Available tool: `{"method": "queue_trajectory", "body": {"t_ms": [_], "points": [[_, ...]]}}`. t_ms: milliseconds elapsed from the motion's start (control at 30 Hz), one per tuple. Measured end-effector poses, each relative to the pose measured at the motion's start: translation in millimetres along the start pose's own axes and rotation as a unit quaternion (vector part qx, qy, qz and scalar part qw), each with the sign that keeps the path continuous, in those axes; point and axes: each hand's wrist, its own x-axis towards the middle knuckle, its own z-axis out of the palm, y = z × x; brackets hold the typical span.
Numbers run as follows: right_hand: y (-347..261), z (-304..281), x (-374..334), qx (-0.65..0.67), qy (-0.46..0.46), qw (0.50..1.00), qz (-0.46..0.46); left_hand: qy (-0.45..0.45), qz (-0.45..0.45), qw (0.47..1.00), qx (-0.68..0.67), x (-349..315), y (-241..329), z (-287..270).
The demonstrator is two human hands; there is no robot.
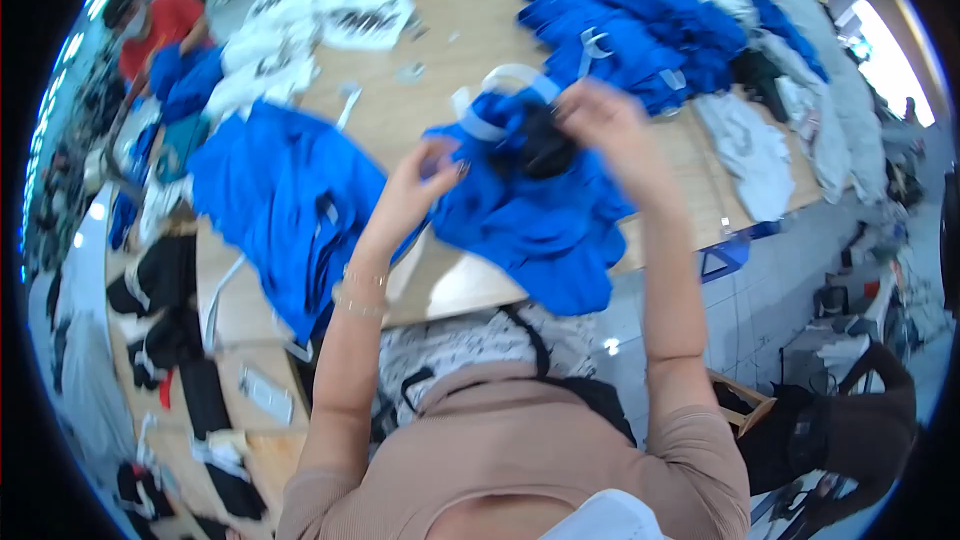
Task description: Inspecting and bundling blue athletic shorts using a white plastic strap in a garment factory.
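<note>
A blue garment (535,230) with a white band (482,127) around its opening and a black patch of cloth (548,145) inside lies bunched on the table in front of me. My left hand (422,180) is at its left side, thumb and fingers curved apart against the blue cloth. At the opening's right edge, my right hand (605,125) has its fingertips pinched together by the white band; motion smears this hand, and the exact hold is partly hidden. Another blue garment (290,205) is spread to the left of my left forearm.
Blue garments (630,25) are heaped at the far right, white garments (330,15) at the far left. A pale garment (745,145) hangs over the right table edge. Black pieces (165,275) and a phone (265,395) lie on the left. A person in red (178,25) handles blue cloth.
</note>
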Motion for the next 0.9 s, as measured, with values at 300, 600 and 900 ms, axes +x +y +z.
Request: {"method": "queue_trajectory", "body": {"t_ms": [300,600,900], "points": [[45.5,1.2,-27.2,-0.045,0.009,0.998,-0.030,-0.021,-0.006,0.978,-0.209,20.9,-18.7,55.7],[88.3,-46.4,34.3,-0.109,0.132,0.959,0.227,-0.012,0.006,0.972,-0.234,43.0,-14.5,67.4],[39.4,-31.5,24.7,-0.422,0.366,0.830,0.004,0.210,0.135,0.891,0.378,24.7,24.2,-3.3]]}}
